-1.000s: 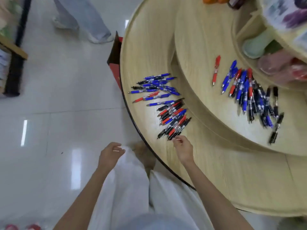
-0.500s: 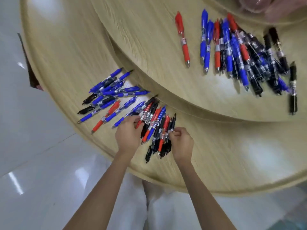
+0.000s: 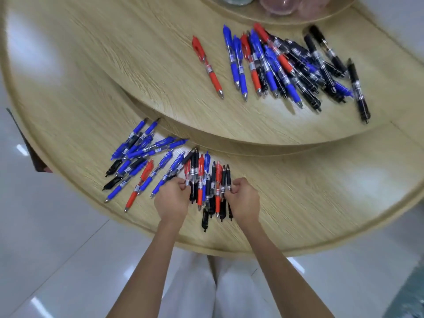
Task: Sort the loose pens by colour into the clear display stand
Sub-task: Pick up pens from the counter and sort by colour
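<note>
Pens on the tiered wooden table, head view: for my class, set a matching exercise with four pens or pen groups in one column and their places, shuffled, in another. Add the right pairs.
Things
1. lone red plastic pen
2. bundle of red, black and blue pens
3. mostly blue pen cluster
4. outermost black pen

Places
A. lower wooden tier, left of the left hand
B. upper wooden tier, apart, left of the big mixed heap
C. gripped between the left hand and the right hand
D. upper tier, right edge of the heap

Pairs: 1-B, 2-C, 3-A, 4-D
</note>
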